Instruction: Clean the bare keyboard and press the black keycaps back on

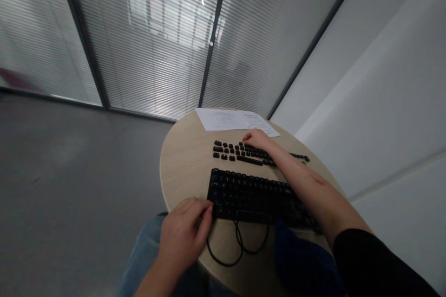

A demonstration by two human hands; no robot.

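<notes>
A black keyboard [244, 195] lies near the front of a round wooden table, its cable [226, 264] looped below its front edge. My left hand [184, 229] is at the keyboard's near left corner, thumb and forefinger closed on the edge. Beyond the keyboard, loose black keycaps [232, 151] are laid out in rows, with a long space bar keycap [249, 161] among them. My right hand [258, 139] reaches across to the top row, fingers bent and pressed together. What its fingertips hold, if anything, is too small to tell. My right forearm covers part of both the rows and the keyboard.
Printed paper sheets [230, 119] lie at the table's [184, 167] far edge. Dark blue cloth [303, 260] overlaps the near right side. Behind stand a glass partition with blinds [156, 46] and a white wall [393, 102] on the right.
</notes>
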